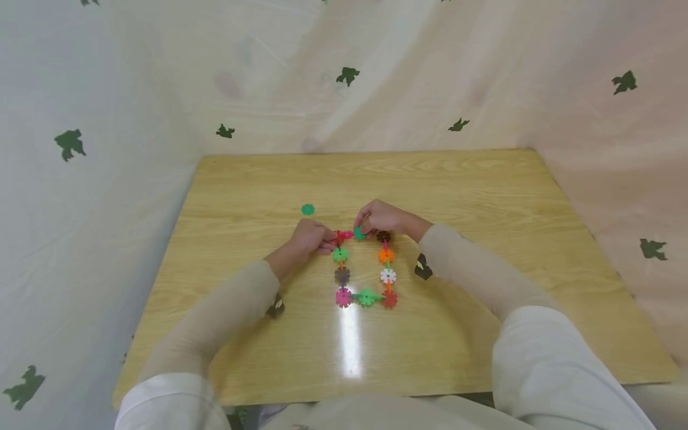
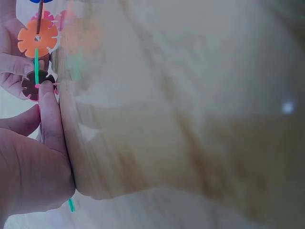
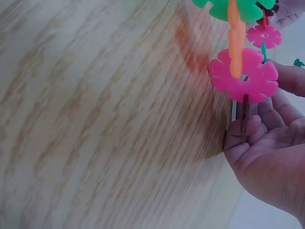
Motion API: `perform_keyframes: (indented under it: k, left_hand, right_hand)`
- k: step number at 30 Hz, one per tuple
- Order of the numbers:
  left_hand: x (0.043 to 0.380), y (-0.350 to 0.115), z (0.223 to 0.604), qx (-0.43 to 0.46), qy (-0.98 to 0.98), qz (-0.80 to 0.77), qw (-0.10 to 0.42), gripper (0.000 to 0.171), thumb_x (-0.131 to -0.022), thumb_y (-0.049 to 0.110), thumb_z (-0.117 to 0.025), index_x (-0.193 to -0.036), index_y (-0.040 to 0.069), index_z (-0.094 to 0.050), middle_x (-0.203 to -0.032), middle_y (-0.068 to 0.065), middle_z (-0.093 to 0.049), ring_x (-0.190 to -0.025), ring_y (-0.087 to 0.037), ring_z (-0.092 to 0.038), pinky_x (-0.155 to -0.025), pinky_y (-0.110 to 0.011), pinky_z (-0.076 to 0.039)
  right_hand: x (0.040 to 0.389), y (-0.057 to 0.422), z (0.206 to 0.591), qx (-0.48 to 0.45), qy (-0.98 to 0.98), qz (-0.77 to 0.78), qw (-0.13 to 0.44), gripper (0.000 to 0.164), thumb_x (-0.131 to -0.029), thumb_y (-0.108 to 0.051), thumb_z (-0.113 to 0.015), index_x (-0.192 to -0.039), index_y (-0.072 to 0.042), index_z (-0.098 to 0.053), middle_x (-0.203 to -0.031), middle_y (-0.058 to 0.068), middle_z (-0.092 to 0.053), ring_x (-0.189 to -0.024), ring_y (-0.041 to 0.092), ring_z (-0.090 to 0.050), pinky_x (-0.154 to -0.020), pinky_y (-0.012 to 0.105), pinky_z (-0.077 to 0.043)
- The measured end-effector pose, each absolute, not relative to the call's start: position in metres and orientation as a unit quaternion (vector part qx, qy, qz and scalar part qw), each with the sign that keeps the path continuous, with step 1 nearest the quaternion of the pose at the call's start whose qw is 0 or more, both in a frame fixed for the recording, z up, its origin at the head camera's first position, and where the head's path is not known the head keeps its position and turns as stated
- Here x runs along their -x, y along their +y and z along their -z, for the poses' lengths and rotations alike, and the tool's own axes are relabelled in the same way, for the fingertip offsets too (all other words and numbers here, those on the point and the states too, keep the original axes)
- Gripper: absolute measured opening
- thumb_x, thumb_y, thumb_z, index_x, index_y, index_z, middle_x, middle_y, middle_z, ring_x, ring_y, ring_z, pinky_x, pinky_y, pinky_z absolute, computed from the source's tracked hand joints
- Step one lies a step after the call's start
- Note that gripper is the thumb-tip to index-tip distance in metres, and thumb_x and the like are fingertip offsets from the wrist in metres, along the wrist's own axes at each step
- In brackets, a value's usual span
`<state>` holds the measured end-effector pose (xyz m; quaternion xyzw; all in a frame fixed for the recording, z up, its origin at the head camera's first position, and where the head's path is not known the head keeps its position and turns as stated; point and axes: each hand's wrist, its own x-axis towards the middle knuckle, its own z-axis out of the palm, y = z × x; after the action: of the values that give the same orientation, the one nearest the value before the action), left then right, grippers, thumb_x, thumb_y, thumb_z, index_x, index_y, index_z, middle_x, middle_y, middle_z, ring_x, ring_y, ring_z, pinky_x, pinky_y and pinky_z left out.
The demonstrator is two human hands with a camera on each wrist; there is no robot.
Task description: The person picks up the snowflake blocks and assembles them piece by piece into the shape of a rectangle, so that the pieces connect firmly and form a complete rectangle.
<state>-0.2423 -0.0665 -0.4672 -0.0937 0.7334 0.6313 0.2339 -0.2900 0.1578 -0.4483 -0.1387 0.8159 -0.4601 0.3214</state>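
A ring of notched plastic snowflake discs stands linked in a rough rectangle on the table. My left hand [image 1: 310, 236] pinches the red disc [image 1: 338, 237] at its far left corner. Beside that, edge-on, a pink disc [image 1: 348, 235] joins a green disc [image 1: 359, 232], which the thumb and fingers of my right hand [image 1: 383, 216] hold. A dark brown disc [image 1: 383, 236] sits just under the right hand, partly covered. Along the sides are a light green disc [image 1: 340, 254], an orange disc [image 1: 386, 255] and a white disc [image 1: 388, 276]. In the right wrist view, a pink disc [image 3: 248, 76] hangs close to the right hand.
One loose green disc [image 1: 307, 209] lies behind my left hand on the wooden table [image 1: 258, 185]. A pale curtain [image 1: 290, 77] with green leaf shapes surrounds the table's back and sides. Near each wrist is a small dark object [image 1: 423, 267].
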Motion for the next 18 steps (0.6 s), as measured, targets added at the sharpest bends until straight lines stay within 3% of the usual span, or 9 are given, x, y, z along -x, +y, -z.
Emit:
perform_keyframes:
  k: [18]
  left_hand:
    - [0.242,-0.065,0.468,0.109,0.731,-0.636,0.22,0.016,-0.092,-0.001,-0.068,-0.103,-0.013,-0.071,-0.072,-0.015,-0.072,-0.055,-0.014,-0.068,-0.054,-0.024,-0.061]
  right_hand:
    - [0.287,0.141,0.451,0.094,0.838,0.469,0.263,0.014,-0.084,0.009,-0.066,-0.096,0.006,-0.073,-0.084,0.011,-0.072,-0.067,0.017,-0.066,-0.065,0.027,-0.062]
